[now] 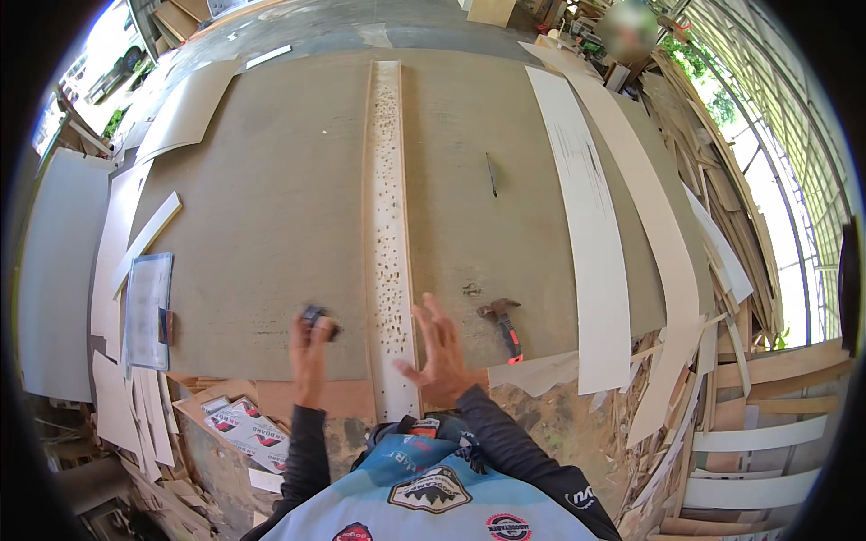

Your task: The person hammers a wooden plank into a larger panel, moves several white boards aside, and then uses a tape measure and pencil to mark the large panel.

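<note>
A small dark boxy object (317,320), smeared by motion, is in the fingers of my left hand (309,359), over the near part of the brown table board. My right hand (437,354) has its fingers spread and holds nothing; it is at the right edge of a long, narrow white trough-like strip (389,225). This strip runs away from me and has raised pale edges. Small brown bits lie scattered along it. To the right of my right hand lies a claw hammer (505,329) with a red and black handle. A thin dark pen-like tool (492,174) lies farther off.
The large brown board (271,198) spans the work area. White panel strips (591,234) lie along its right side. At left are a clipboard-like sheet (149,311) and a short white strip (149,236). Stacked offcuts (722,198) stand at right. Another person (627,41) is at the far right.
</note>
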`<state>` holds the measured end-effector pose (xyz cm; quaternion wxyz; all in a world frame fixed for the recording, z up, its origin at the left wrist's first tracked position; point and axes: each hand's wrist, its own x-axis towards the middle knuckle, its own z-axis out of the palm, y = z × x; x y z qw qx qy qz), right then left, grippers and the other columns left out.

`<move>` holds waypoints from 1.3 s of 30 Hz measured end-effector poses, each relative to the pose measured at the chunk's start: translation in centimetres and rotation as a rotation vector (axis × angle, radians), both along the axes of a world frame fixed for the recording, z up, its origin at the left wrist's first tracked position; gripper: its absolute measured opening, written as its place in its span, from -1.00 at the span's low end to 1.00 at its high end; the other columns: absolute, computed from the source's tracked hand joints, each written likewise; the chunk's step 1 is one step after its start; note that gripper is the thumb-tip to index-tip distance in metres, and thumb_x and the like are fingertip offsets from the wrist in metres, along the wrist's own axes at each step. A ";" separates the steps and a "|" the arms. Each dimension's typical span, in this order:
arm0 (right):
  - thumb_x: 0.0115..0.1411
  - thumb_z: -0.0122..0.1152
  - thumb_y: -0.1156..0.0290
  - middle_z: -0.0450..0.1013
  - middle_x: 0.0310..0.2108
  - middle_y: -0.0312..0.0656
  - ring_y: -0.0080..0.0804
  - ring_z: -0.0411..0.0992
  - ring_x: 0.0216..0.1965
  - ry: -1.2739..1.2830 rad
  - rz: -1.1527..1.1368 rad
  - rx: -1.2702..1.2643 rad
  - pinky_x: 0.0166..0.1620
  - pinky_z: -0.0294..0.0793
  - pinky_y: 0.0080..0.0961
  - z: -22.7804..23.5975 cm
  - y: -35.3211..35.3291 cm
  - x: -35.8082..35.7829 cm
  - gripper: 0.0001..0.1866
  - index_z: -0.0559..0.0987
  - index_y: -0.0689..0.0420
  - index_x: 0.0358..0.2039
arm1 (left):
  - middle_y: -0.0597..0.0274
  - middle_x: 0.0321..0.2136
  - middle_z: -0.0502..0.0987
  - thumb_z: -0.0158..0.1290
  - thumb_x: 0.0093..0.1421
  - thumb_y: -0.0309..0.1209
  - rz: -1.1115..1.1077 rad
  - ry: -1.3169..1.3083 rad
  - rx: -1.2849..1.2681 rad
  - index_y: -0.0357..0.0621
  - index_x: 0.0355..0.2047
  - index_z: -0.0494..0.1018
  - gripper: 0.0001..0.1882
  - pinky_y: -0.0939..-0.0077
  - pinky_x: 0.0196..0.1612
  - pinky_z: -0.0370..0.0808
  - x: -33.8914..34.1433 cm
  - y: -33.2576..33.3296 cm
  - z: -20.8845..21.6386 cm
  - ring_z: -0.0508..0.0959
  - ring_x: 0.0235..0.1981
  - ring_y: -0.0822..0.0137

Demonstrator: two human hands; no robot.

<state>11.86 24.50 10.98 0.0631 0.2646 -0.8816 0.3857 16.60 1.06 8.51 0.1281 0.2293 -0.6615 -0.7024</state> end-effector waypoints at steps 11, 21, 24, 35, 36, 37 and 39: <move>-0.06 0.31 0.47 0.44 -0.15 0.04 0.08 0.45 -0.17 -0.168 0.071 -0.152 -0.12 0.47 -0.20 -6.3 11.5 -4.3 -0.45 0.40 0.21 -0.01 | 0.21 -0.11 0.38 0.15 0.21 -0.38 -0.519 -0.081 0.007 -0.18 0.03 0.34 -0.59 0.62 -0.26 0.46 -5.0 18.3 0.8 0.47 -0.27 0.51; -0.02 0.34 0.34 0.45 -0.31 0.04 0.01 0.48 -0.28 -0.302 0.145 -0.114 -0.22 0.49 -0.20 -5.5 24.6 -6.8 -0.44 0.33 0.16 -0.01 | 0.45 -0.53 0.44 0.28 0.07 -0.43 -0.644 -0.173 0.011 -0.20 -0.32 0.45 -0.76 0.66 -0.44 0.33 -9.1 28.8 -0.7 0.37 -0.50 0.62; 0.06 0.29 0.32 0.44 -0.30 0.01 0.00 0.45 -0.27 -0.217 0.194 0.032 -0.19 0.47 -0.20 -6.2 28.1 -8.8 -0.55 0.39 0.16 -0.07 | 0.49 -0.54 0.42 0.25 0.08 -0.44 -0.576 -0.135 0.095 -0.16 -0.37 0.42 -0.79 0.68 -0.44 0.33 -9.9 29.4 -2.4 0.36 -0.51 0.63; 0.12 0.16 0.44 0.40 -0.27 -0.12 -0.08 0.34 -0.19 -0.088 -0.035 0.355 -0.08 0.37 -0.21 -6.3 40.7 -19.9 -0.80 0.51 0.11 -0.21 | 0.17 -0.23 0.50 0.24 0.10 -0.28 0.142 -0.130 -0.352 -0.19 -0.09 0.39 -0.57 0.40 -0.03 0.41 -13.4 15.4 -3.1 0.48 -0.13 0.32; 0.12 0.16 0.44 0.40 -0.28 -0.12 -0.08 0.35 -0.20 -0.083 -0.038 0.384 -0.10 0.38 -0.20 -6.3 41.6 -20.6 -0.81 0.51 0.11 -0.22 | 0.08 -0.14 0.45 0.27 0.04 -0.22 0.185 -0.220 -0.592 -0.19 -0.05 0.37 -0.47 0.32 0.03 0.35 -13.2 15.6 -2.9 0.42 -0.05 0.22; 0.13 0.15 0.43 0.41 -0.29 -0.12 -0.08 0.35 -0.21 -0.099 -0.061 0.387 -0.10 0.38 -0.20 -6.3 42.4 -20.9 -0.81 0.52 0.11 -0.22 | -0.01 -0.06 0.40 0.31 -0.02 -0.17 0.228 -0.310 -0.833 -0.20 -0.02 0.35 -0.38 0.23 0.10 0.29 -12.2 16.2 -2.9 0.35 0.04 0.11; 0.13 0.14 0.43 0.41 -0.30 -0.12 -0.07 0.36 -0.22 -0.124 -0.093 0.382 -0.12 0.39 -0.19 -6.0 42.7 -21.7 -0.82 0.52 0.11 -0.23 | -0.25 0.20 0.10 0.35 -0.19 0.05 0.249 -0.564 -1.012 -0.05 0.20 0.21 -0.02 -0.09 0.25 0.01 -9.4 16.3 -4.4 0.04 0.25 -0.20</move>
